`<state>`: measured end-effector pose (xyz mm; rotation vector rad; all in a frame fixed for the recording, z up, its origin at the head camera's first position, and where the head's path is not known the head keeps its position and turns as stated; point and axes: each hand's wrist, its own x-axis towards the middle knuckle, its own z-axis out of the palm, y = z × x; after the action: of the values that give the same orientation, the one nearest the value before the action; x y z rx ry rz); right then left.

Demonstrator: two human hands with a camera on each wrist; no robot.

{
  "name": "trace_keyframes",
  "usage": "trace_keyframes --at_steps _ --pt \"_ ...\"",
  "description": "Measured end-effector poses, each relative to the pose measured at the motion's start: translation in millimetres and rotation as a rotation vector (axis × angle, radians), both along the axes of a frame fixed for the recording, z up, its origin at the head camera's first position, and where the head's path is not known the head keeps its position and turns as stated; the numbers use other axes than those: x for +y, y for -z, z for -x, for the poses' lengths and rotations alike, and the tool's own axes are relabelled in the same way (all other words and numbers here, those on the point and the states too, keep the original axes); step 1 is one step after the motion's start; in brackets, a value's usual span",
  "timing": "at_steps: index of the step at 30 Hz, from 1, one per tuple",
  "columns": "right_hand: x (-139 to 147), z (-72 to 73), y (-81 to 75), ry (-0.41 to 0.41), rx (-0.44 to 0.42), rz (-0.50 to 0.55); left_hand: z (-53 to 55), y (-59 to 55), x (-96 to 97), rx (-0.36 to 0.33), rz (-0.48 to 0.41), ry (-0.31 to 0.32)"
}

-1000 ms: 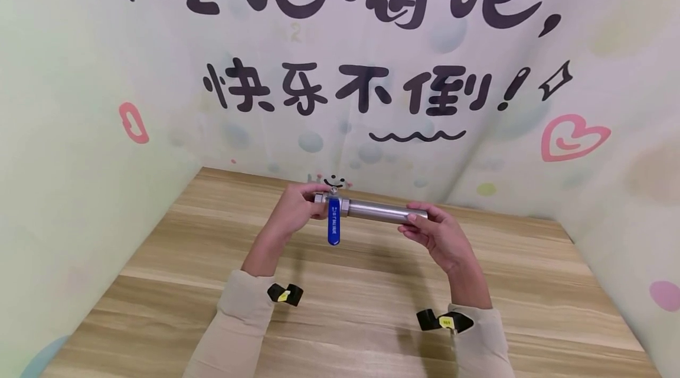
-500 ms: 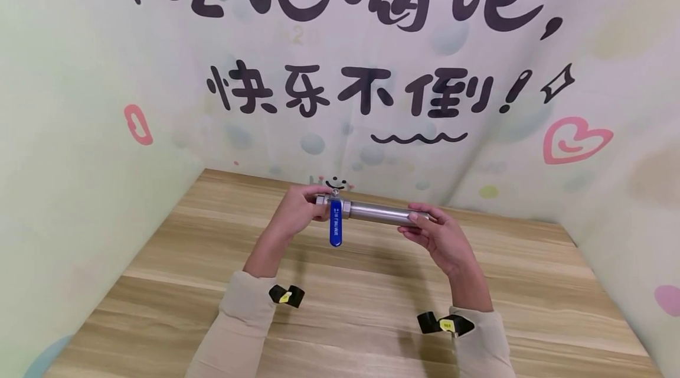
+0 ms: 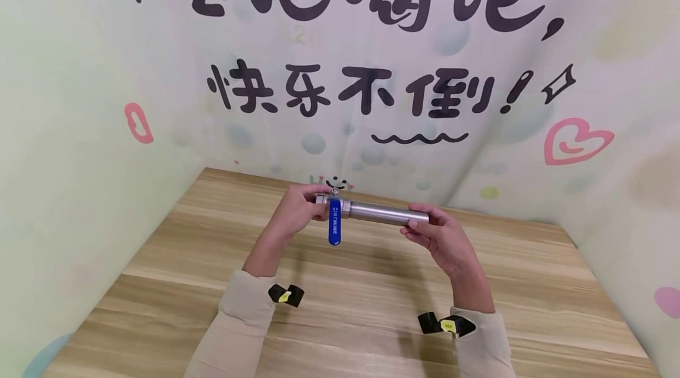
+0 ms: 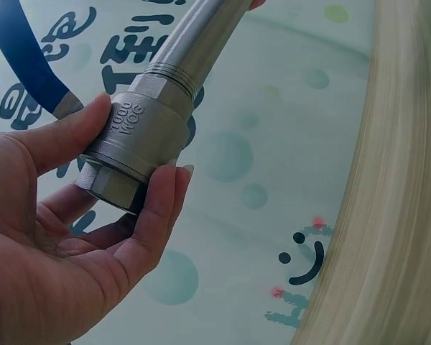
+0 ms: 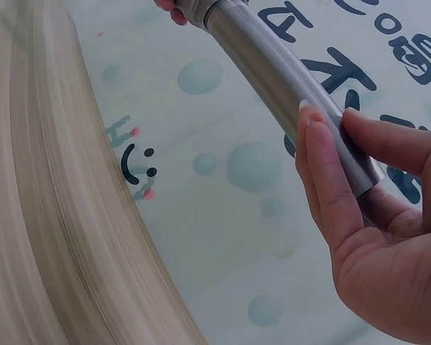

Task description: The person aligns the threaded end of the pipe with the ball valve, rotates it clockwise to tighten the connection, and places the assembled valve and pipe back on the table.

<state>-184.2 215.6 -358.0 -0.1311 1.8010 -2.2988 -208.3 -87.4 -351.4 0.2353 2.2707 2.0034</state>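
A steel ball valve point(image 4: 140, 140) with a blue lever handle point(image 3: 334, 221) is joined to a steel pipe point(image 3: 379, 212), held above the table. The left hand point(image 3: 295, 212) grips the valve body, thumb on one side and fingers curled round the other. In the left wrist view, a few threads show where the pipe enters the valve. At the pipe's free end, the right hand point(image 3: 443, 241) pinches it between thumb and fingers. The right wrist view shows the pipe point(image 5: 273, 68) slanting away from the right hand point(image 5: 388, 244) toward the valve.
Below the hands lies a wood-grain table point(image 3: 345, 307). A printed cloth wall point(image 3: 340, 41) with dark lettering stands behind it, with side walls at left and right. Black bands with yellow tags sit on both sleeves.
The right hand's fingers have shifted slightly at the pipe's end, showing a bit more of it. The valve and left hand stay almost in place; the head view tilted a little.
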Motion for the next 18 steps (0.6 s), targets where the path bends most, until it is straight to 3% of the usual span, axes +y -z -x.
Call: trace_keyframes --at_steps 18 --pt "-0.8 0.5 0.1 0.017 0.011 -0.03 -0.5 -1.9 1.7 0.002 -0.006 -0.001"
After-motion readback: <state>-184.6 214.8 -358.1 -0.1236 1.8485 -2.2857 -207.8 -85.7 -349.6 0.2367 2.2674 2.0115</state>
